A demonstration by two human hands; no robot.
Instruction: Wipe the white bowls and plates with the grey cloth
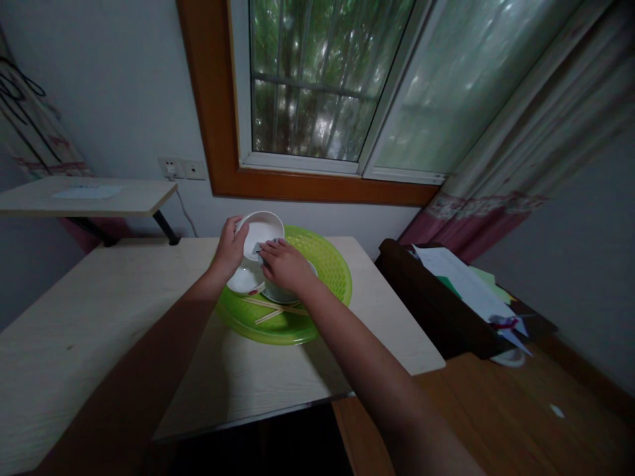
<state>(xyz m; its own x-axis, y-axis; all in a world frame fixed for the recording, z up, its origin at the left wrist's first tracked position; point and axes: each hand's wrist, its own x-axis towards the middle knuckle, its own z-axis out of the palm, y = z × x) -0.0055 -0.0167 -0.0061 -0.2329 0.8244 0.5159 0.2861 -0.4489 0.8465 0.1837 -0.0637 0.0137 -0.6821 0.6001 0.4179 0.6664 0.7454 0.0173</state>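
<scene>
My left hand [231,248] is closed on the rim of a white bowl [262,228], which is tilted with its inside facing me. At the bowl's right side, my right hand [285,264] grips a small greyish cloth [257,249], mostly hidden by the fingers. Below them a second white bowl [244,279] with a red mark sits in a round green plastic basket [330,264]. Another pale dish [278,295] lies partly under my right hand. Several light wooden chopsticks [269,315] lie crossed near the front of the basket.
The basket stands on a pale wooden table [387,330]. At the left rises a small shelf [133,197] on black legs, with a wall socket [182,168] behind. A dark box-like piece of furniture [431,297] holding papers [461,284] is to the right, below the window [327,79].
</scene>
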